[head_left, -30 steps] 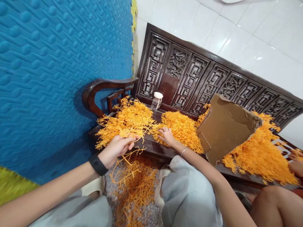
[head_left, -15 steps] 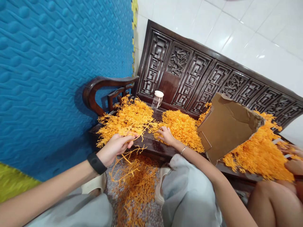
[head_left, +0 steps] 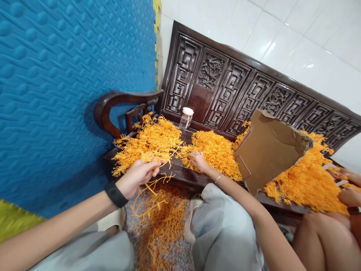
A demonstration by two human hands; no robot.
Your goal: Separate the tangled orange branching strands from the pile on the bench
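My left hand [head_left: 142, 174], with a black band at the wrist, is closed around an orange branching stem [head_left: 172, 151]. More bare orange branches hang below the fist, over the floor. Just beyond it lies a tangled heap of orange stems [head_left: 153, 137] on the dark wooden bench. My right hand [head_left: 199, 162], a thin bracelet at its wrist, has its fingers apart at the left edge of a second heap of small orange pieces [head_left: 216, 152]. Nothing shows in its grasp, though its fingertips partly merge with the orange pieces.
A clear lidded bottle [head_left: 186, 117] stands against the carved bench back [head_left: 200, 98]. A cardboard sheet [head_left: 275, 145] leans between the middle heap and a larger orange heap [head_left: 310, 184], where another person's hands [head_left: 348, 188] work. Orange branches [head_left: 163, 222] litter the floor between my feet.
The view has shifted slightly, so the bench sits a little further left and higher. Both my hands keep nearly the same pose. The other person's hands have moved slightly.
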